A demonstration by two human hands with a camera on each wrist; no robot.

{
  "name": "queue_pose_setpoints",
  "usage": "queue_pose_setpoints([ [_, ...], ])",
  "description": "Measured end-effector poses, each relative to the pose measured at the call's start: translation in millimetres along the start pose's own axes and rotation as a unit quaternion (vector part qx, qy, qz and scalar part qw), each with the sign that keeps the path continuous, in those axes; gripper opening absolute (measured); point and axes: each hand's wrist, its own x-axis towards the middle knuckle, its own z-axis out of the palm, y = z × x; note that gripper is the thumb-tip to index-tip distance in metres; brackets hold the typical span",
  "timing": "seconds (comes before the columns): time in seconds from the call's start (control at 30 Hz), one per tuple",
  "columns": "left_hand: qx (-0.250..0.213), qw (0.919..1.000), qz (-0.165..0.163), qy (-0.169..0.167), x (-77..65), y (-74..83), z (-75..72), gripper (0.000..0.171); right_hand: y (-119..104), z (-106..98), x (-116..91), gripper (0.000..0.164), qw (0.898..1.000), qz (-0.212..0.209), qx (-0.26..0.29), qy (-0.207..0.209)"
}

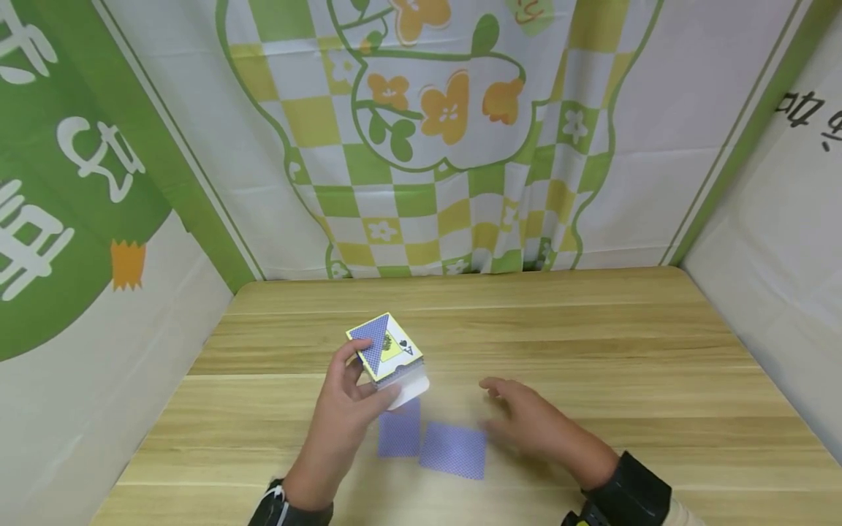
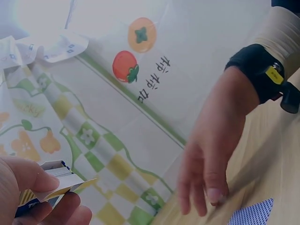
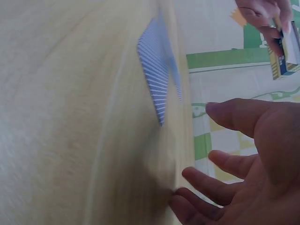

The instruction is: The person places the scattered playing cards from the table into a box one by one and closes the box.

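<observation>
My left hand [image 1: 351,402] grips a playing-card box [image 1: 388,347] with a blue-checked back pattern and an ace design on its face. The box's white flap [image 1: 413,387] hangs open towards me, with the thumb at it. Below the box, two cards lie face down: one card [image 1: 400,432] partly hidden under the left hand and box, another card [image 1: 454,449] beside it to the right. My right hand [image 1: 533,420] hovers just right of that second card, fingers loosely bent and holding nothing; in the right wrist view its fingers [image 3: 211,185] are spread apart.
A wooden table [image 1: 625,343] carries the cards. Behind it hangs a white cloth [image 1: 447,212] with green and yellow checks and flowers. Printed cloth walls [image 1: 191,329] stand on the left and right sides.
</observation>
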Motion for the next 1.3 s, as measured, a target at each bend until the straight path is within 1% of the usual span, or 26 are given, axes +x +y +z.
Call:
queue_pose_setpoints([
  [0.13, -0.002, 1.0, 0.005, 0.0, -1.0, 0.8, -2.2, 0.076, 2.7, 6.7, 2.1, 0.057, 0.999, -0.006, -0.037, 0.0],
  [0.33, -0.006, 1.0, 0.005, -0.003, -2.0, 0.2, -3.6, 0.076, -3.0, 17.2, 6.4, 0.056, 0.996, -0.035, -0.078, 0.001],
  [0.5, -0.006, 1.0, 0.004, -0.003, -2.7, 0.1, -3.1, 0.077, -7.3, 24.0, 8.2, 0.055, 0.995, -0.055, -0.087, -0.01],
  [0.63, -0.005, 1.0, 0.003, -0.002, -3.0, 0.6, -2.4, 0.077, -11.0, 29.6, 8.0, 0.056, 0.993, -0.061, -0.093, -0.03],
  [0.77, -0.008, 1.0, 0.004, -0.001, -3.3, -0.1, -2.1, 0.077, -17.7, 35.7, 6.1, 0.061, 0.991, -0.064, -0.105, -0.058],
  [0.87, -0.011, 0.9999, 0.007, -0.001, -3.3, -0.9, -1.5, 0.076, -23.5, 40.6, 3.8, 0.065, 0.989, -0.063, -0.111, -0.071],
  [1.03, -0.013, 0.9999, 0.01, 0.0, -2.5, -2.0, 0.1, 0.076, -31.3, 46.7, -0.7, 0.068, 0.983, -0.073, -0.146, -0.083],
  [1.1, -0.014, 0.9999, 0.009, 0.002, -2.3, -2.3, 0.3, 0.076, -34.3, 47.4, -2.2, 0.068, 0.979, -0.082, -0.164, -0.089],
  [1.3, -0.01, 0.9999, 0.011, -0.001, -2.1, -2.2, 0.4, 0.076, -42.1, 47.4, -6.2, 0.067, 0.97, -0.09, -0.196, -0.11],
])
